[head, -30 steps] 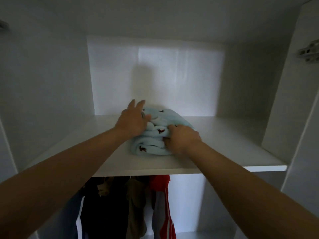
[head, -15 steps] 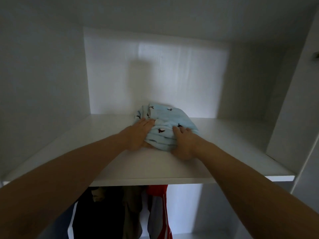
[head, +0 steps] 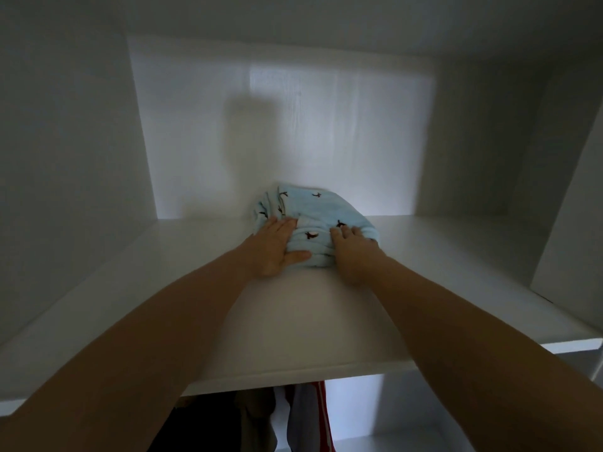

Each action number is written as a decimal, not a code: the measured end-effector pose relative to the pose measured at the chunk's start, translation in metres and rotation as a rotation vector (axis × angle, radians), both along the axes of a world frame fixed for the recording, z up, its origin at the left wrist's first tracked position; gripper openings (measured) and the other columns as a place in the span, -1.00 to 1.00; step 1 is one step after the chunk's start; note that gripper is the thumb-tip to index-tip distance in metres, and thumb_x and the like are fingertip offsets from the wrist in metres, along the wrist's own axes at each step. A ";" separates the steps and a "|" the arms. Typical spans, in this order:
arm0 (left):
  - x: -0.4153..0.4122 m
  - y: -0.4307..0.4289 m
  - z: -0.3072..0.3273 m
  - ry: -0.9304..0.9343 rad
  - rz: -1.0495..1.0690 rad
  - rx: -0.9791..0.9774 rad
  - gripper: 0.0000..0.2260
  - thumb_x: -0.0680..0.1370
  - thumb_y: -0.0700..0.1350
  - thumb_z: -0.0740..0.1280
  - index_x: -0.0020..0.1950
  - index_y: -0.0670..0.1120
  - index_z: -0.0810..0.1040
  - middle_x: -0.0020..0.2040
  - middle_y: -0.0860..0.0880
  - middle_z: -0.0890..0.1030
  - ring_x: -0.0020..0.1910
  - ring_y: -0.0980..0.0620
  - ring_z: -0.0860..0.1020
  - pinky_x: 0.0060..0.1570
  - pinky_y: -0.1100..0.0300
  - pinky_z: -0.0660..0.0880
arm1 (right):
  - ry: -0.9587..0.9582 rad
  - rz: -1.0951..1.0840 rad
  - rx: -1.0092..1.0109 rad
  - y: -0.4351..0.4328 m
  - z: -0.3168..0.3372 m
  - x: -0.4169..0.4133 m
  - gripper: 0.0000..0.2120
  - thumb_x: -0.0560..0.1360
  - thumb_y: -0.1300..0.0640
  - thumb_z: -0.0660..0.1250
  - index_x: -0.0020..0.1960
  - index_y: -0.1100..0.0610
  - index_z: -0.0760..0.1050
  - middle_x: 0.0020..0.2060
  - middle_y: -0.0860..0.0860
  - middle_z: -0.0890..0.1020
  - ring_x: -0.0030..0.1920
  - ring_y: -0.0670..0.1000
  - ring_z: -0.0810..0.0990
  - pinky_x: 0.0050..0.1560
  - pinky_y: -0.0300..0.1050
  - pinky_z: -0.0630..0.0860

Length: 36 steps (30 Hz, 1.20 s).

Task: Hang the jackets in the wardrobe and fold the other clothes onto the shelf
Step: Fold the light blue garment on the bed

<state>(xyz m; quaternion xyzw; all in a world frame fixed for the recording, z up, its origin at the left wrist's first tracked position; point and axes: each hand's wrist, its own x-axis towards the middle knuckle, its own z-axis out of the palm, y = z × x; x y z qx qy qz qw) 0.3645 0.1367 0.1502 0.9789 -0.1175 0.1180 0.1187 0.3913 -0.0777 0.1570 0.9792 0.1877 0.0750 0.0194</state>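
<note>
On the white wardrobe shelf (head: 456,272), toward its middle, sits the folded light-blue patterned garment (head: 321,208). Flat, fingers straight, left hand (head: 276,247) and right hand (head: 353,257) press its front edge, likely seating it deeper.

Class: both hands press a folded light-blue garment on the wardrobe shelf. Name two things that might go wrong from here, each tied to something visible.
1. The folded blue garment looks bulky, its layers bulging at the front between the left hand and right hand; once released, it may spring open.
2. Its layer edges splay at the back left, so a further push along the shelf could slide them apart.
</note>
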 end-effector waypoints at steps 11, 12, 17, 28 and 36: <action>0.057 0.010 -0.010 -0.076 -0.025 0.045 -0.17 0.59 0.32 0.18 0.66 -0.13 -0.06 0.67 -0.09 -0.02 0.64 -0.14 -0.08 0.59 -0.09 -0.06 | -0.031 -0.034 0.064 0.009 -0.011 0.052 -0.36 0.65 0.13 0.10 0.65 0.14 -0.10 0.63 0.17 -0.01 0.62 0.21 -0.04 0.52 0.36 0.09; 0.062 0.010 -0.011 -0.084 -0.026 0.046 -0.17 0.59 0.31 0.18 0.66 -0.13 -0.06 0.67 -0.10 -0.02 0.64 -0.14 -0.08 0.60 -0.09 -0.06 | -0.036 -0.038 0.074 0.010 -0.012 0.056 -0.36 0.65 0.13 0.10 0.65 0.14 -0.09 0.63 0.17 0.00 0.62 0.21 -0.03 0.52 0.36 0.09; 0.078 0.009 -0.017 -0.142 -0.031 0.033 -0.19 0.60 0.29 0.21 0.66 -0.12 -0.02 0.67 -0.08 0.02 0.64 -0.14 -0.07 0.59 -0.11 -0.02 | -0.055 -0.064 0.117 0.012 -0.017 0.074 -0.36 0.64 0.13 0.11 0.65 0.13 -0.06 0.63 0.14 0.03 0.62 0.18 -0.02 0.52 0.36 0.08; 0.070 0.007 -0.017 -0.110 0.001 0.097 -0.17 0.59 0.35 0.16 0.66 -0.11 -0.05 0.67 -0.08 -0.01 0.64 -0.15 -0.08 0.59 -0.10 -0.03 | 0.050 -0.034 0.048 0.002 -0.007 0.059 -0.28 0.64 0.12 0.12 0.65 0.08 -0.23 0.64 0.12 -0.15 0.63 0.16 -0.14 0.55 0.33 0.01; 0.033 -0.015 0.044 0.078 0.026 0.177 -0.09 0.59 0.30 0.26 0.66 -0.14 -0.18 0.65 -0.20 -0.03 0.62 -0.15 0.04 0.57 -0.07 0.06 | 0.073 -0.084 0.191 0.002 0.036 0.014 -0.50 0.68 0.15 0.14 0.56 0.30 0.17 0.51 0.23 0.33 0.49 0.18 0.33 0.46 -0.04 0.23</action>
